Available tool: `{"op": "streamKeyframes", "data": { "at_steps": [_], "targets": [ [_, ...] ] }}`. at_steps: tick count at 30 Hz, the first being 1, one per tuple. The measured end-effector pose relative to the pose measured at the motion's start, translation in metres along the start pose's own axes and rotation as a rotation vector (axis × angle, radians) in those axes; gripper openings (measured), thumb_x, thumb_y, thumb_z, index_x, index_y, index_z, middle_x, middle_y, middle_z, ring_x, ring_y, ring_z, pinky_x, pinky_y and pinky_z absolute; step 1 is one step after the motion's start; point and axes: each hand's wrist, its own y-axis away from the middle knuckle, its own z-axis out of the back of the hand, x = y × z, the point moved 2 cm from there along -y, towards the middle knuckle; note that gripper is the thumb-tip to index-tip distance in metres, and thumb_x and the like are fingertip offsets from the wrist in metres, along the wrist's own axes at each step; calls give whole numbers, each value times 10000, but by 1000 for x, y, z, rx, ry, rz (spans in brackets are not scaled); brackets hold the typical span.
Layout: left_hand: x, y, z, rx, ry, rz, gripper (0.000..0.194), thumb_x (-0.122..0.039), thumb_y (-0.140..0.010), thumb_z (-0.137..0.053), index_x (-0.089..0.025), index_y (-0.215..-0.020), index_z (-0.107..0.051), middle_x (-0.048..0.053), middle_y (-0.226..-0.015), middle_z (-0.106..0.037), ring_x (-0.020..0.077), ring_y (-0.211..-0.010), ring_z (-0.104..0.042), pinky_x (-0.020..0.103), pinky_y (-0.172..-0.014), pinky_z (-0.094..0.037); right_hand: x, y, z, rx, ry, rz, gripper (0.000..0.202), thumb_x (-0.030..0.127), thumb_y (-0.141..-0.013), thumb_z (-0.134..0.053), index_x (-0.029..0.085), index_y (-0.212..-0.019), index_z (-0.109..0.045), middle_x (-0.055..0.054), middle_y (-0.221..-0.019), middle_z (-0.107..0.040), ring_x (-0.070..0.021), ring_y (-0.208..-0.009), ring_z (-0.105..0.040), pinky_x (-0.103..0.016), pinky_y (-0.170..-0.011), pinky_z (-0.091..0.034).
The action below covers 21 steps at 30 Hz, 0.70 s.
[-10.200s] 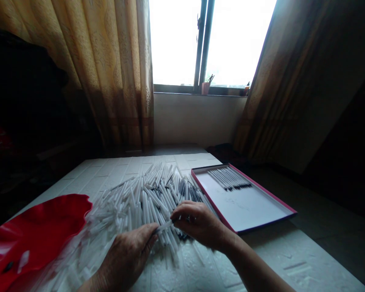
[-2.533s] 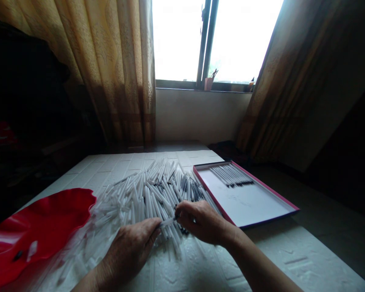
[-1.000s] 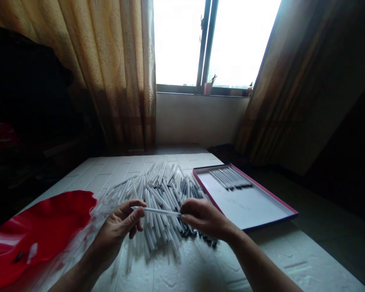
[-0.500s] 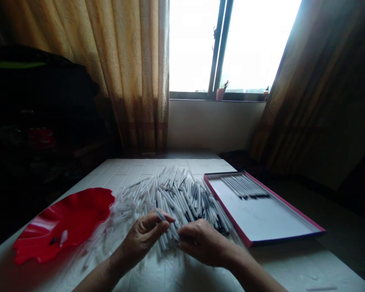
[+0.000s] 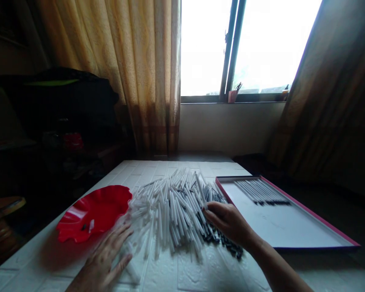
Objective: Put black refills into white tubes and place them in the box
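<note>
A large pile of white, translucent pen-like sticks (image 5: pixel 161 207) covers the middle of the white table (image 5: pixel 140 168), some with black ends. My right hand (image 5: pixel 223 217) is closed around a white stick (image 5: pixel 200 188) that points up at the pile's right side. At the lower left, my left hand (image 5: pixel 108 255) has its fingers spread and is slightly blurred, with clear items (image 5: pixel 132 267) beside its thumb. To the right, a shallow pink-edged box lid (image 5: pixel 270 231) bears a neat row of sticks (image 5: pixel 261 192) with black ends.
A red wavy-edged dish (image 5: pixel 106 207) stands left of the pile, with a small black piece and a whitish piece inside. Behind the table are curtains (image 5: pixel 149 81) and a window. A dark covered object (image 5: pixel 79 101) is at the back left.
My hands, close together before, are now apart: the left moved to the lower left and opened, the right moved right and up. The view has turned slightly left.
</note>
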Motion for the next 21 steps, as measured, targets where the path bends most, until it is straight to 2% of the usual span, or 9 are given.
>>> {"op": "streamKeyframes", "data": {
  "at_steps": [3, 6, 8, 13, 17, 21],
  "targets": [
    [4, 5, -18, -26, -52, 95, 566, -483, -965, -452, -243, -1476, -496, 94, -1516, -517, 320, -1390, -476, 484, -1108, -431, 4, -3, 4, -13, 25, 30, 284, 337, -949, -469, 207, -712, -557, 50, -581, -464, -119, -518, -424, -239, -493, -344],
    [-3, -17, -25, 41, -74, 238, 616, -462, -954, -421, -189, -1506, -441, 115, -1531, -494, 299, -1456, -372, 481, -1170, -337, 9, -5, 10, -15, 51, 61, 261, 324, -939, -479, 210, -721, -565, 53, -564, -468, -117, -498, -422, -241, -481, -335],
    [-9, -34, -26, 77, -82, 287, 634, -471, -954, -422, -166, -1511, -426, 132, -1537, -481, 305, -1460, -360, 480, -1166, -344, 12, -3, 16, -13, 68, 74, 248, 321, -933, -492, 212, -723, -567, 55, -557, -472, -115, -489, -423, -241, -480, -331],
    [-20, -69, -31, 118, -115, 391, 710, -448, -956, -440, -45, -1531, -335, 236, -1593, -345, 357, -1473, -317, 499, -1162, -328, 5, 12, 27, -8, 105, 76, 261, 324, -935, -505, 215, -709, -580, 52, -543, -507, -116, -467, -438, -239, -466, -335],
    [-32, -89, -32, 135, -152, 450, 713, -410, -938, -497, -70, -1539, -316, 225, -1574, -377, 355, -1438, -387, 482, -1129, -361, -5, 28, 31, -30, 116, 74, 287, 333, -955, -502, 211, -718, -608, 36, -540, -554, -126, -453, -486, -241, -459, -376],
    [-46, -103, -29, 145, -208, 473, 665, -393, -902, -596, -141, -1492, -424, 184, -1482, -485, 347, -1362, -477, 449, -1060, -423, -13, 41, 38, -118, 68, 56, 284, 361, -957, -524, 206, -766, -667, 18, -558, -619, -140, -454, -553, -240, -456, -427]
  ]
}}
